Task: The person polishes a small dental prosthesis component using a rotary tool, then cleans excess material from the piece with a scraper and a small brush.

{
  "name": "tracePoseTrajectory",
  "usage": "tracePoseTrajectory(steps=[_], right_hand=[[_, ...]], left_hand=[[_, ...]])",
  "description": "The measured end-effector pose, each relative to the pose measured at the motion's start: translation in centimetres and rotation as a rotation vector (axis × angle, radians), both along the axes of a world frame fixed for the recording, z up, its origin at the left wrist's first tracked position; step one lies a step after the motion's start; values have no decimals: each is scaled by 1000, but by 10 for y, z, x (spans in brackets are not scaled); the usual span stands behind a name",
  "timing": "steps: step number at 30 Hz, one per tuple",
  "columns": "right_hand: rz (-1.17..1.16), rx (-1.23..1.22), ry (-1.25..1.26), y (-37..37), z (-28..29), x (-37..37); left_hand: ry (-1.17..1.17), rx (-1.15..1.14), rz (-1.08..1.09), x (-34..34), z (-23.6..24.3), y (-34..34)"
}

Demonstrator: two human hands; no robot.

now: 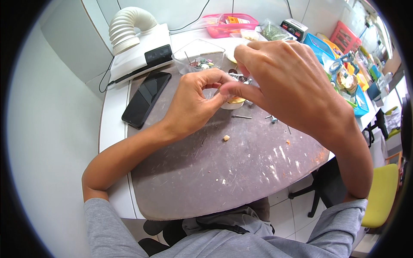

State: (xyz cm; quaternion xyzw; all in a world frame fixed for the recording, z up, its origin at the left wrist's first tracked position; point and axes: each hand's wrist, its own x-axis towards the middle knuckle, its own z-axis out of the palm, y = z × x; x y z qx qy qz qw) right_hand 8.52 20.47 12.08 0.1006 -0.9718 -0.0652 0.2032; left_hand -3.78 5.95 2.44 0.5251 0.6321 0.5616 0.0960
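Note:
My left hand [195,96] and my right hand [286,77] meet over the middle of the bench board. Both are closed in a pinch, fingertips touching or nearly so; whatever they hold is hidden behind the fingers. Just under the fingertips shows a small round white piece with a yellow-orange top [235,101]; I cannot tell whether it is held or stands on the board. A thin metal bur [242,117] lies close below it, with a second small metal tool [273,119] to the right. Nearer me sits a small cream tooth-shaped piece [226,138].
A black phone [146,99] lies left of my left hand, before a white unit with a ribbed hose [131,28]. Behind my hands stands a clear container [185,62] with small tools. Pink tray [232,31], black control box [294,29] and blue baskets [318,46] line the back and right.

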Motion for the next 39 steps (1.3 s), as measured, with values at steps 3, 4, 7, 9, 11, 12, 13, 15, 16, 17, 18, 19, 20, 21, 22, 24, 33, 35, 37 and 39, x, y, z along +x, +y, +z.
tracePoseTrajectory(steps=[3, 4, 7, 9, 11, 12, 13, 15, 16, 17, 18, 19, 20, 21, 22, 24, 33, 35, 37, 39], right_hand=[[-54, 70, -105, 0, 3, -3], [-36, 61, -88, 0, 2, -3], [-1, 42, -57, -1, 1, -1], [-2, 40, -59, -2, 2, 0], [42, 27, -19, -2, 2, 1], [65, 19, 0, -1, 1, 1], [77, -1, 10, -1, 0, 1], [99, -40, 30, 0, -2, 2], [94, -30, 30, 0, -3, 2], [89, -20, 29, 0, -3, 2], [85, -10, 30, 0, -3, 2], [78, 2, 21, 0, -3, 2], [71, 14, 12, 1, -2, 2], [64, 27, 3, 0, -2, 2], [56, 25, -15, 0, 0, 2], [42, 20, -50, -1, 2, 3], [-46, 26, -182, -5, 4, -4], [39, 30, -104, -3, 3, -2], [119, 20, -58, -1, 0, -4], [187, 5, -46, 2, 0, -5]], left_hand=[[27, 10, 9, -2, -3, -1], [20, 5, 10, -2, -3, 0], [6, 5, 9, -1, -3, 1], [5, 25, 7, -1, -3, 1], [14, 41, 19, 0, -3, 1], [17, 48, 25, 0, -4, 1], [15, 47, 27, 1, -4, 0], [11, 45, 29, 1, -4, 0], [10, 43, 28, 1, -5, 0], [9, 42, 26, 0, -6, 1], [9, 41, 25, 0, -6, 1], [10, 38, 24, 0, -6, 1], [11, 36, 23, 0, -6, 1], [12, 34, 21, 0, -6, 1], [6, 37, 19, 1, -5, 1], [-6, 41, 16, 2, -4, 1], [59, -16, 0, -2, 1, 0], [9, 12, -3, 1, 3, 0], [-9, 16, 1, 2, 3, -3], [2, 5, 4, 2, 3, -5]])
